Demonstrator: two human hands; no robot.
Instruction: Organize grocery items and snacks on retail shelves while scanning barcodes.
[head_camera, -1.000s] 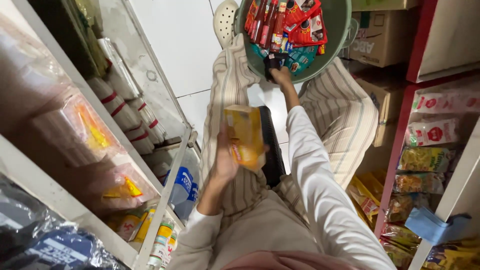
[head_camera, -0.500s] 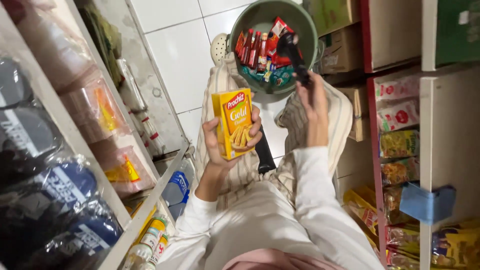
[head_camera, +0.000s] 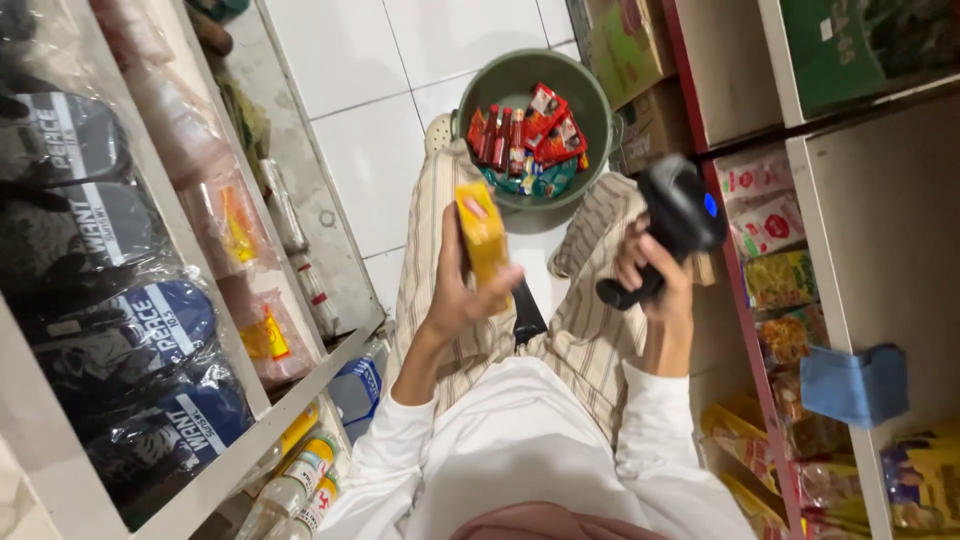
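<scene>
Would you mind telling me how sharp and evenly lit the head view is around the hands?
Head view: left hand with yellow box and right hand with black scanner fairly sharp; light even, soft; glare on shelf bags; edges bend.

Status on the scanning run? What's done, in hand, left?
Done: cannot tell, nothing shows which packets are finished. In hand: left hand holds a yellow box edge-on, while right hand grips a black handheld scanner raised beside it. Left: the green tub on the floor holds many red and teal packets.
</scene>
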